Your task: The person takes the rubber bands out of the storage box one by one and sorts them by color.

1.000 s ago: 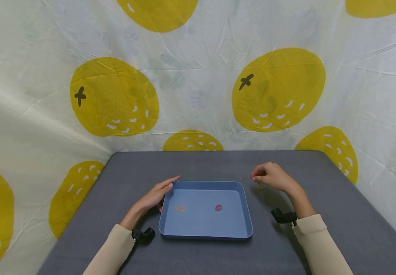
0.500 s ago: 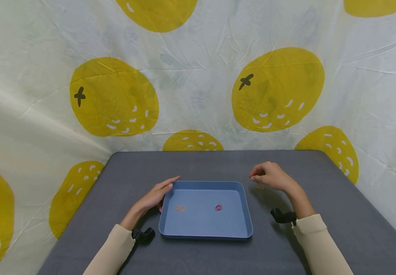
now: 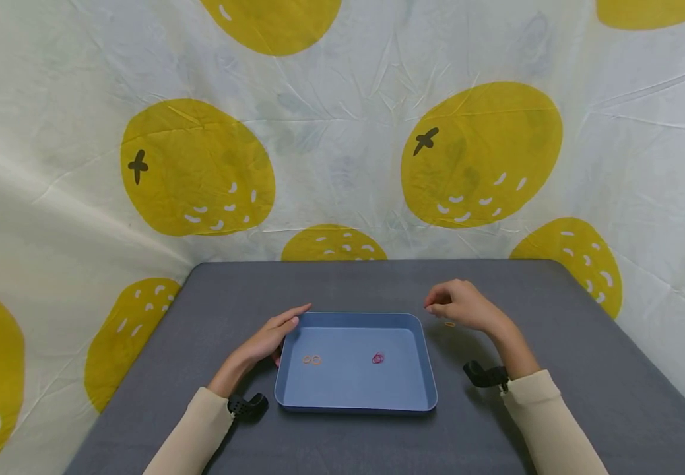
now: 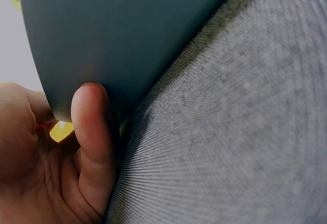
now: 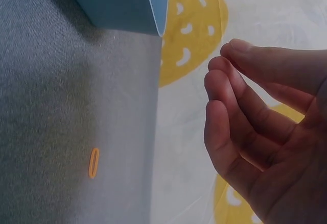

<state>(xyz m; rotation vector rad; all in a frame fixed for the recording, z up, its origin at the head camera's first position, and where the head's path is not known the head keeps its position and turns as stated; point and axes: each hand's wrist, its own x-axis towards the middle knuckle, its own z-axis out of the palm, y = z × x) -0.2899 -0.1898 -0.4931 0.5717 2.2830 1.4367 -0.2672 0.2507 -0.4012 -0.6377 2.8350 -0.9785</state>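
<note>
A shallow blue tray (image 3: 348,389) lies on the grey table. At its far left corner my left hand (image 3: 268,338) grips the rim. In the left wrist view a finger (image 4: 92,127) bends against the tray's outer wall (image 4: 102,35). Inside the tray are two orange rubber bands (image 3: 311,360) at the left and a small clump of pinkish-red rubber bands (image 3: 377,358) right of centre. Beyond the tray's far right corner my right hand (image 3: 461,303) hovers, fingers curled and tips drawn to the thumb; nothing shows between them. An orange rubber band (image 5: 94,163) lies on the table below it.
The grey table (image 3: 348,445) ends at a hanging cloth (image 3: 342,132) printed with big yellow fruit, which closes off the back and sides. Each wrist carries a black camera mount (image 3: 485,375), low over the table.
My right hand has shifted slightly left, closer to the tray's far right corner. The left hand, the tray and all visible rubber bands have stayed put.
</note>
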